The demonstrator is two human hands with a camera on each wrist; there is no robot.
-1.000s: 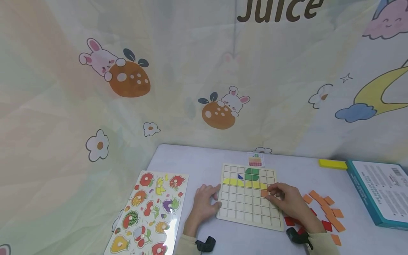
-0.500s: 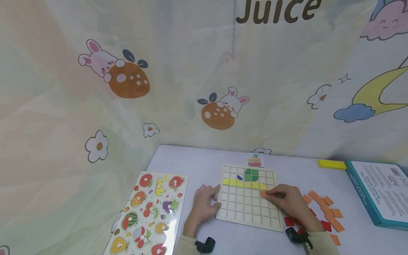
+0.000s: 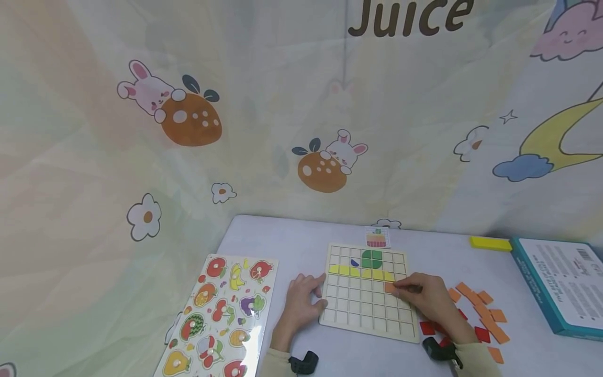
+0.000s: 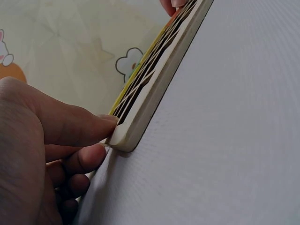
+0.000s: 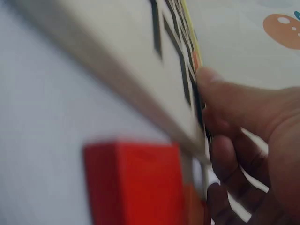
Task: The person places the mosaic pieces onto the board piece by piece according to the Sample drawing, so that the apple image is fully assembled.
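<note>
A wooden grid board (image 3: pixel 363 309) lies on the white table (image 3: pixel 282 235). It carries a row of yellow tiles (image 3: pixel 360 271), green pieces (image 3: pixel 372 258) and a small blue piece (image 3: pixel 355 262). My left hand (image 3: pixel 320 299) pinches the board's left edge; in the left wrist view the left hand (image 4: pixel 105 136) has thumb and forefinger on the board's corner (image 4: pixel 126 138). My right hand (image 3: pixel 400 287) presses its fingertips on an orange tile (image 3: pixel 389 287) lying in a cell under the yellow row. In the right wrist view a straight finger (image 5: pixel 234 101) touches the board.
Loose orange tiles (image 3: pixel 480 306) and red tiles (image 3: pixel 482 333) lie right of the board. A pattern card (image 3: pixel 378 237) sits behind it. A fruit puzzle (image 3: pixel 221 314) lies at left, a teal box (image 3: pixel 560 283) and a yellow block (image 3: pixel 491 242) at right. A printed cloth backs the table.
My right hand has settled slightly lower and its fingers now lie flat against the orange tile in its cell. The left hand has not moved.
</note>
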